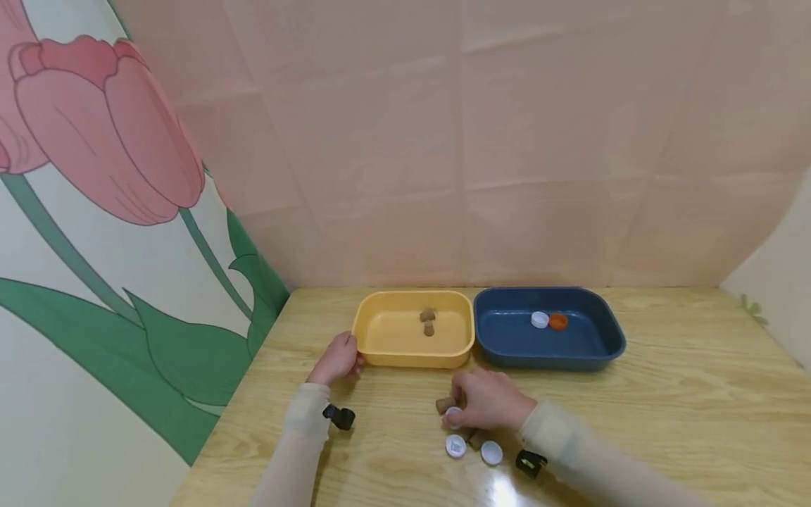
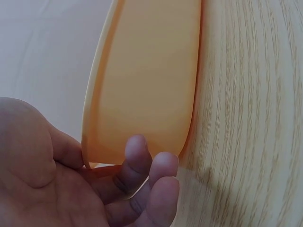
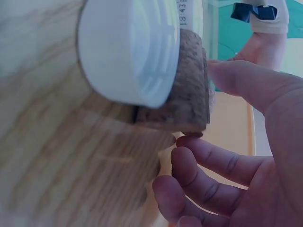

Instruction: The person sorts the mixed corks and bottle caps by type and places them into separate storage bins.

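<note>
My left hand (image 1: 337,359) grips the left end of the yellow tray (image 1: 412,359), thumb at the rim and fingers curled under it by the outer wall (image 2: 151,85). Low over the table, my right hand (image 1: 491,400) has thumb and index finger at either side of a white bottle cap (image 1: 453,414), pinching it. A cork (image 1: 445,405) lies just beyond those fingertips. Nearer me are two more white caps (image 1: 455,446) with a cork (image 1: 475,440) between them. In the right wrist view that cork (image 3: 187,94) and a cap (image 3: 109,52) partly hide what the fingers hold.
Two corks (image 1: 428,321) lie inside the yellow tray. Against its right side stands a blue tray (image 1: 551,362) with a white cap (image 1: 540,320) and an orange cap (image 1: 558,322) in it. A pink cloth (image 1: 443,176) hangs behind the wooden table (image 1: 684,394).
</note>
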The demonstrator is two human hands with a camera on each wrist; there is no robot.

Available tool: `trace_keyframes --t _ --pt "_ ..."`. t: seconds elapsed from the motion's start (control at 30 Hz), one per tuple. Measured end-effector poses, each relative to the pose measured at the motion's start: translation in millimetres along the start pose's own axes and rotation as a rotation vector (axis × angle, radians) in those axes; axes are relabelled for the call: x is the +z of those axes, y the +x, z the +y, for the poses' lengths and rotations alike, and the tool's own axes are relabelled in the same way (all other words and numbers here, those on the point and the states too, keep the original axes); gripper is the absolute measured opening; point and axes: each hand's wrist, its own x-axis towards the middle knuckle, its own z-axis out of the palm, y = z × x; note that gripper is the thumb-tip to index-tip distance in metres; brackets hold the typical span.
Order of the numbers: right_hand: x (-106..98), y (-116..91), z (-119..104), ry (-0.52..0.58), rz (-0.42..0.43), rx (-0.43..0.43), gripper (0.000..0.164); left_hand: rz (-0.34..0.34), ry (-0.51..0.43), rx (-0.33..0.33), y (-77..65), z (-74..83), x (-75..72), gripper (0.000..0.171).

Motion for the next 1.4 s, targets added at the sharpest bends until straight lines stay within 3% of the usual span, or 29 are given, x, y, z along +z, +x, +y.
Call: trace_keyframes --t 0.33,0.7,1.4 --pt "5.2 0.2 -0.5 -0.025 0.021 -0.008 0.035 -0.001 0.003 0.002 0.7 -0.3 -0.5 0.038" --pt "3.6 -2.4 -0.8 -0.003 -0.011 0.009 0.039 -0.003 0.009 -0.017 -2.0 1.3 -0.2 0.037" --pt "-1.8 -5.9 -0.4 0.030 0.004 0.013 0.028 -0.015 0.017 -0.024 -1.6 2.0 -1.6 0.039"
